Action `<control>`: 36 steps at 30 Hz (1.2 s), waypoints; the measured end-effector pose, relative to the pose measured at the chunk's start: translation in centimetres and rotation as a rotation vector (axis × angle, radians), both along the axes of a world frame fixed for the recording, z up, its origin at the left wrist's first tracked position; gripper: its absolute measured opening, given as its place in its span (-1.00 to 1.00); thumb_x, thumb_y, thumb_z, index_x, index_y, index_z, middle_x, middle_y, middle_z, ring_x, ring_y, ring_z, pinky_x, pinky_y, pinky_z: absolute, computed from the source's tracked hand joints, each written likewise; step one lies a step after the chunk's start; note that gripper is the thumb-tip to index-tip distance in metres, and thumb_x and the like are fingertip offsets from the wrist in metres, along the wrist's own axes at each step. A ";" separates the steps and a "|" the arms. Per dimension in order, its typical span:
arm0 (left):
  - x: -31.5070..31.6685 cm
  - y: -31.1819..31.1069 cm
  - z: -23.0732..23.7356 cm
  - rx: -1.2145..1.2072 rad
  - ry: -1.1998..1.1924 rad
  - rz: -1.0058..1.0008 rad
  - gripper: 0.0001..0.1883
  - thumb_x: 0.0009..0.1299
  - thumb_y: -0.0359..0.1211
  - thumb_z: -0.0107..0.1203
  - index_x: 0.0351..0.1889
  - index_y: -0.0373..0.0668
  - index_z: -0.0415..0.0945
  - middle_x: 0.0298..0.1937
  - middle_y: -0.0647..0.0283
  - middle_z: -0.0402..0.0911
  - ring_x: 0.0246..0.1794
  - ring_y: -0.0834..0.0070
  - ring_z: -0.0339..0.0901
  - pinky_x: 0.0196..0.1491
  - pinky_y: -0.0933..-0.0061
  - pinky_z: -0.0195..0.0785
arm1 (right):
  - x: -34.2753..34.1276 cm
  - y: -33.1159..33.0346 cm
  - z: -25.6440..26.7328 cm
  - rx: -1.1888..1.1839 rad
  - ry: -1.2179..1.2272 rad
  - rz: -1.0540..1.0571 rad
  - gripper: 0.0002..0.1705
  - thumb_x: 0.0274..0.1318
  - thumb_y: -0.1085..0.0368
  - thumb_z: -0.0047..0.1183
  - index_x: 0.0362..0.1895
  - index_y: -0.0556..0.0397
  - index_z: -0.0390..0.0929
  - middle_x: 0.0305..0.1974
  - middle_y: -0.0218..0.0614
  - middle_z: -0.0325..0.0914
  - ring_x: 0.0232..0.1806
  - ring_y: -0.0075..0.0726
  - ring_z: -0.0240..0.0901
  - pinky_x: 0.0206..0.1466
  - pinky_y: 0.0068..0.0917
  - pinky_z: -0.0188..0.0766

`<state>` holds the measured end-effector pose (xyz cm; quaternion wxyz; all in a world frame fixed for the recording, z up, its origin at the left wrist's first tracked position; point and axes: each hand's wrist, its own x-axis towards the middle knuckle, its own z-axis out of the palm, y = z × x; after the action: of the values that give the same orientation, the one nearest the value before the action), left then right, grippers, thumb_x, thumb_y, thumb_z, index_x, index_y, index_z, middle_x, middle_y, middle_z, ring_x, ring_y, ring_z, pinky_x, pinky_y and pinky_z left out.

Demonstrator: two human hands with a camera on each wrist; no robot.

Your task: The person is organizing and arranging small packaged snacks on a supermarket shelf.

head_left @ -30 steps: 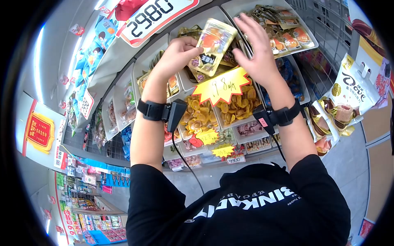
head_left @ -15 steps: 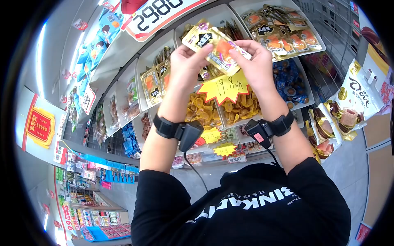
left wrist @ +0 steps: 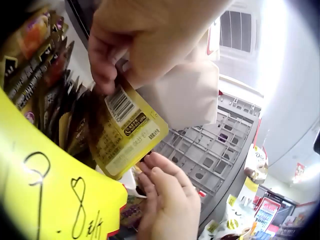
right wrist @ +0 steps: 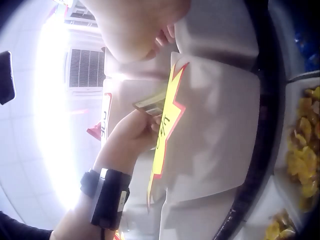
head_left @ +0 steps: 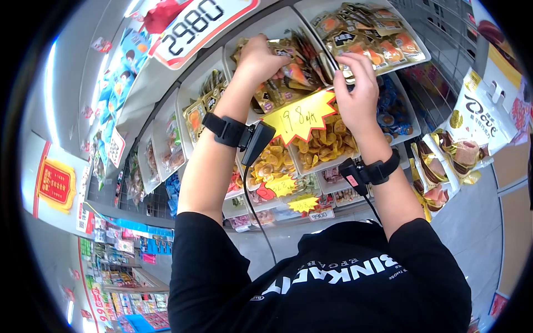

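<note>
In the head view, my left hand (head_left: 258, 60) reaches into a white bin of upright gold and brown packets (head_left: 291, 80). The left wrist view shows that hand (left wrist: 145, 45) pinching the top of one packet (left wrist: 127, 132), its barcode side visible. My right hand (head_left: 358, 91) is at the bin's right edge, fingers slightly bent, with nothing visibly held. In the left wrist view, the right fingertips (left wrist: 152, 162) are close to the packet's lower corner; contact is unclear. A yellow price sign (head_left: 300, 117) stands in front of the packets.
Another bin of gold packets (head_left: 391, 50) is at the upper right, and orange sweets (head_left: 322, 145) lie below the sign. A large price board (head_left: 191, 28) stands at the upper left. Dove bags (head_left: 480, 119) hang at the right.
The packet that both hands held up half a second ago is down at the bin with my left hand. My right hand has come off it and moved slightly right.
</note>
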<state>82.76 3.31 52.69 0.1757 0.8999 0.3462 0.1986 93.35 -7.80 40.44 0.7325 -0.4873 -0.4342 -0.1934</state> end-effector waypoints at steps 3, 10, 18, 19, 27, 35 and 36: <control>0.1 -0.6 -0.4 0.193 0.030 0.092 -0.62 -0.03 -0.43 0.18 -0.33 -0.44 0.28 -0.62 0.06 0.51 -0.66 0.42 0.54 -0.52 0.47 0.43 | 0.2 -0.1 -0.2 -0.015 0.002 0.010 -0.80 -0.16 0.45 -0.05 -0.32 0.16 0.42 -0.23 -0.17 0.36 -0.16 -0.06 0.31 -0.08 -0.31 0.25; -0.8 0.0 -1.2 0.152 -0.080 0.090 -0.37 -0.05 -0.43 0.21 -0.01 -0.51 0.23 -0.70 0.19 0.48 -0.78 0.53 0.43 -0.72 0.55 0.25 | 0.1 -0.3 -0.3 -0.033 -0.028 0.009 -0.80 -0.16 0.46 -0.05 -0.33 0.18 0.41 -0.24 -0.17 0.36 -0.17 -0.05 0.30 -0.10 -0.29 0.25; -0.5 1.8 -1.1 0.209 -0.055 0.097 -0.33 -0.06 -0.40 0.26 0.01 -0.47 0.22 -0.68 0.18 0.49 -0.77 0.53 0.43 -0.69 0.53 0.25 | -0.1 -0.2 -0.3 -0.065 -0.075 -0.019 -0.81 -0.17 0.47 -0.05 -0.34 0.19 0.41 -0.25 -0.17 0.36 -0.17 -0.06 0.30 -0.10 -0.28 0.26; -0.2 2.5 -1.2 0.207 -0.058 0.101 -0.33 -0.06 -0.40 0.26 0.01 -0.47 0.22 -0.68 0.18 0.49 -0.77 0.53 0.43 -0.69 0.53 0.25 | -0.2 -0.2 -0.3 -0.078 -0.080 -0.013 -0.81 -0.17 0.47 -0.05 -0.34 0.19 0.41 -0.25 -0.17 0.36 -0.17 -0.06 0.30 -0.10 -0.28 0.26; 3.9 2.6 -2.2 0.477 0.288 0.094 -0.46 -0.01 -0.28 0.24 -0.10 -0.36 0.37 -0.30 -0.04 0.52 -0.25 0.16 0.49 -0.18 0.31 0.35 | -0.4 0.1 -0.4 -0.080 -0.140 -0.038 -0.81 -0.17 0.47 -0.05 -0.34 0.18 0.42 -0.26 -0.18 0.37 -0.20 -0.06 0.30 -0.12 -0.29 0.26; 4.0 0.8 -1.5 0.677 0.398 0.057 -0.57 0.04 -0.16 0.17 -0.18 -0.20 0.45 -0.31 -0.03 0.52 -0.24 0.15 0.49 -0.25 0.26 0.34 | -0.1 -0.5 -0.5 -0.111 -0.178 -0.036 -0.81 -0.18 0.49 -0.07 -0.34 0.18 0.42 -0.27 -0.18 0.37 -0.21 -0.06 0.30 -0.12 -0.29 0.26; 3.7 0.5 -1.3 0.684 0.397 0.048 -0.57 0.04 -0.16 0.17 -0.18 -0.20 0.45 -0.31 -0.03 0.52 -0.24 0.15 0.49 -0.25 0.26 0.34 | -0.1 -0.4 -0.7 -0.110 -0.189 -0.033 -0.80 -0.19 0.49 -0.07 -0.34 0.18 0.42 -0.27 -0.18 0.37 -0.21 -0.07 0.30 -0.12 -0.29 0.25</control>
<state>86.49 3.81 51.36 -0.2093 0.9190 0.3082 0.1288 93.26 -8.17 39.78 0.6570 -0.5135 -0.5034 -0.2264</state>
